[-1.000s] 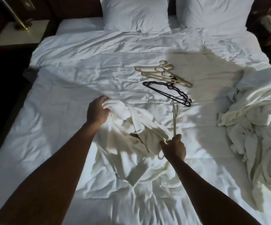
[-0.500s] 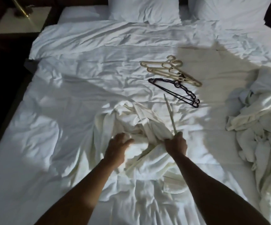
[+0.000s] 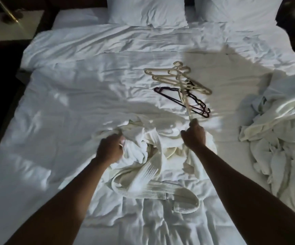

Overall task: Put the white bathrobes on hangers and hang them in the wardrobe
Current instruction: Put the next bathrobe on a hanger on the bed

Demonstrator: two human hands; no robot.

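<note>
L hand (image 3: 110, 149) grips bathrobe (image 3: 153, 167) | R hand (image 3: 194, 134) holds hanger (image 3: 184, 101)

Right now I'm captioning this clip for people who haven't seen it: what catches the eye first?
Two bare arms reach over a rumpled white bed: the left hand grips a cream bathrobe at the centre, and the right hand holds a pale hanger upright. Beyond lie loose hangers, pale and dark; more robes are heaped at the right edge.

Motion-blurred cream plastic hanger (image 3: 184, 99) in the right hand (image 3: 194, 136); its lower part hidden. Heaped white bathrobes (image 3: 275, 131) cut off at right edge.
</note>
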